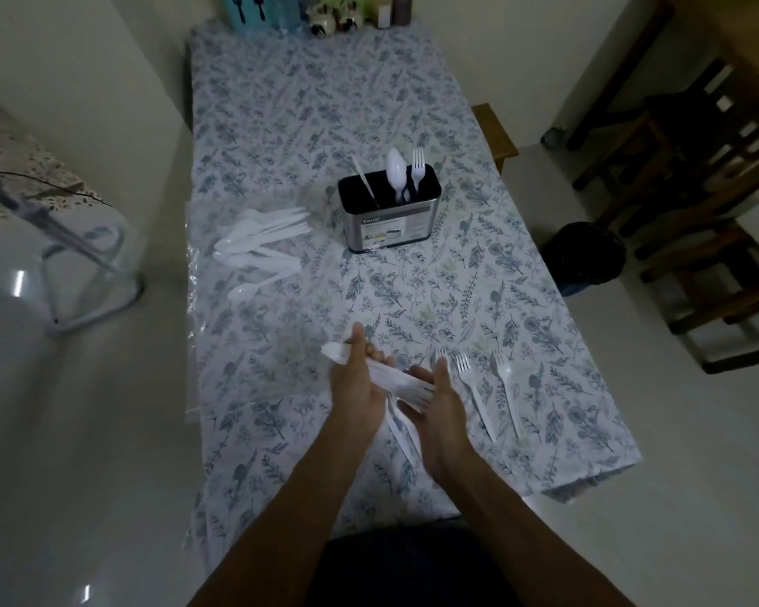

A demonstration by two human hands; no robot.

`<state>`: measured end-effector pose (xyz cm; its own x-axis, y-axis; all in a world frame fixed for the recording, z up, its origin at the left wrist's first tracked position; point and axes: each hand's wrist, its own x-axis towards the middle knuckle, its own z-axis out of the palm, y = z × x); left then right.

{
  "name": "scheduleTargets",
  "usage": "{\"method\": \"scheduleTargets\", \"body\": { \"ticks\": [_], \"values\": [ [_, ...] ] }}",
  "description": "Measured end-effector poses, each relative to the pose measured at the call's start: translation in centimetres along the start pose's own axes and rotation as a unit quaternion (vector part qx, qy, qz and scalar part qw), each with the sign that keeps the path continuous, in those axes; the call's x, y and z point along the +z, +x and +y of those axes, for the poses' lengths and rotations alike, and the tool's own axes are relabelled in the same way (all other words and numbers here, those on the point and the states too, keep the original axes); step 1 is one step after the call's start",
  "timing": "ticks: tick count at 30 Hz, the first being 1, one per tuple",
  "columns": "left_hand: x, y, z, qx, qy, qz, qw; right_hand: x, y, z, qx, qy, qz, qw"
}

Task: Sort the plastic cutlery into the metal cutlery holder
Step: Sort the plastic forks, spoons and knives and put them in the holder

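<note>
Only three pieces stand in the holder [388, 212] (most remain on the table [434, 300]), while a bundle [382, 374] is gripped by the left hand [358, 383] and steadied by the straight-fingered right hand [439, 405].

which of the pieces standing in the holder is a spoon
The middle one, the white spoon, bowl up; a knife leans left of it, a fork stands right.

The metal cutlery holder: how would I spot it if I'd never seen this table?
Start at the long table with the leafy floral cloth. Near its middle, right of a loose pile of white cutlery, stands the metal cutlery holder. It is the only shiny upright box there, dark inside, with a white spoon and fork sticking up.
</note>
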<state>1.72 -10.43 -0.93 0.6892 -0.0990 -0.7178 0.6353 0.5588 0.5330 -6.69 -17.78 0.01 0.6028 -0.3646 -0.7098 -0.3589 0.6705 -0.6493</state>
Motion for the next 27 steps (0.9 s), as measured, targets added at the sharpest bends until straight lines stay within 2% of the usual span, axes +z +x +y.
{"method": "scheduleTargets", "body": {
  "ticks": [2, 4, 7, 8, 9, 11, 14, 17, 20, 22, 25, 27],
  "values": [
    [0.9, -1.2, -1.1, -0.014, 0.056, -0.004, 0.998, 1.1, -0.5, 0.0, -0.007, -0.057, -0.027, 0.998],
    [0.9, -1.6, -1.4, 0.003, 0.111, -0.008, 0.994, 1.2, -0.4, 0.0, -0.044, -0.176, -0.036, 0.983],
    [-0.3, -1.2, -0.7, 0.079, 0.239, -0.042, 0.967, -0.3, 0.5, -1.4, -0.2, -0.368, 0.023, 0.908],
    [-0.7, -1.1, -0.5, 0.109, 0.304, -0.06, 0.944, -0.9, 0.8, -2.2, -0.239, -0.398, 0.016, 0.886],
    [-1.2, -0.8, -0.5, 0.139, 0.373, -0.084, 0.914, -1.1, 1.1, -3.1, -0.249, -0.405, -0.015, 0.88],
    [-2.2, -0.5, -0.9, 0.168, 0.476, -0.144, 0.851, -1.0, 1.8, -4.8, -0.213, -0.426, -0.099, 0.874],
    [-3.4, 0.1, -2.1, 0.17, 0.529, -0.237, 0.797, -0.4, 2.8, -6.0, -0.193, -0.475, -0.167, 0.842],
    [-3.1, 0.6, -2.1, 0.199, 0.544, -0.235, 0.78, 0.2, 4.0, -6.8, -0.23, -0.512, -0.169, 0.81],
    [-1.0, 0.6, 0.1, 0.226, 0.576, -0.236, 0.749, 1.6, 5.5, -9.5, -0.296, -0.547, -0.198, 0.758],
    [1.9, 1.3, 2.9, 0.252, 0.595, -0.268, 0.715, 3.9, 6.4, -12.9, -0.338, -0.575, -0.207, 0.716],
    [7.5, 4.0, 9.2, 0.316, 0.622, -0.298, 0.652, 8.6, 7.9, -19.4, -0.432, -0.595, -0.181, 0.653],
    [11.2, 5.4, 14.1, 0.347, 0.645, -0.308, 0.607, 11.5, 9.1, -23.6, -0.478, -0.592, -0.141, 0.633]
  ]
}}
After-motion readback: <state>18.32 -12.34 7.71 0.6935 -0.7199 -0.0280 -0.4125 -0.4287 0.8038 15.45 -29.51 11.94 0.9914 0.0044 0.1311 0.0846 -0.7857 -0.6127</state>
